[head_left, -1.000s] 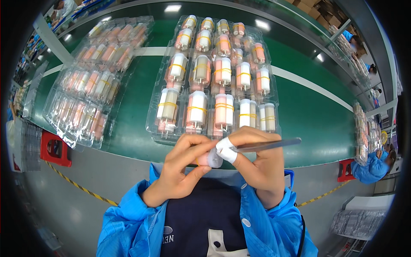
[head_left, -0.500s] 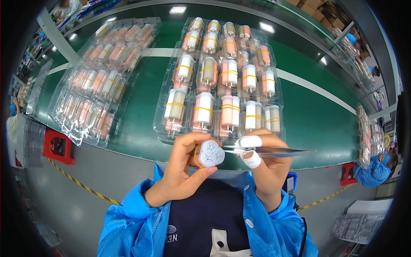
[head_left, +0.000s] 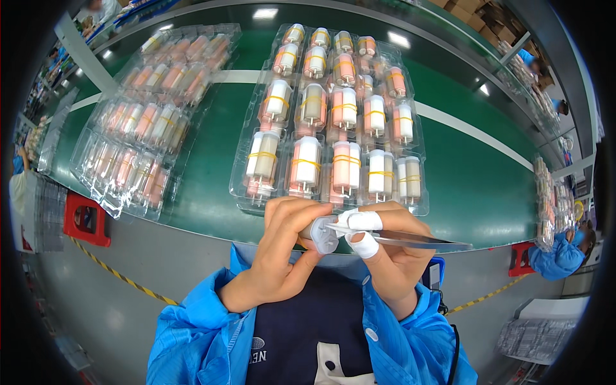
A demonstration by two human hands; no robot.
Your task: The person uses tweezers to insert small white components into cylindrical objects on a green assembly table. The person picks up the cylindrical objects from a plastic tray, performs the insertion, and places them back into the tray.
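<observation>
My left hand point(head_left: 277, 250) is closed round a bundle of tubes point(head_left: 325, 236), its grey, three-lobed end turned to the right. White wraps cover the thumb and index finger of my right hand point(head_left: 399, 250). They pinch a pair of metal tweezers point(head_left: 423, 242), whose flat shank sticks out to the right. The pale tips reach the bundle's grey end; whether a small part sits between them is hard to make out. Just beyond my hands lies a clear plastic tray point(head_left: 417, 204) with rows of white, pink and grey tube bundles point(head_left: 345, 165) tied with yellow bands.
Further left on the green table point(head_left: 205, 154) stand more clear trays point(head_left: 125, 154) of similar bundles. A red stool point(head_left: 86, 220) is at the lower left. On the right, a person in blue point(head_left: 555, 256) sits near another stack of trays point(head_left: 545, 205).
The bundle's grey end has turned rightward, toward my right hand. My right hand has shifted left, bringing the tweezer tips onto that end.
</observation>
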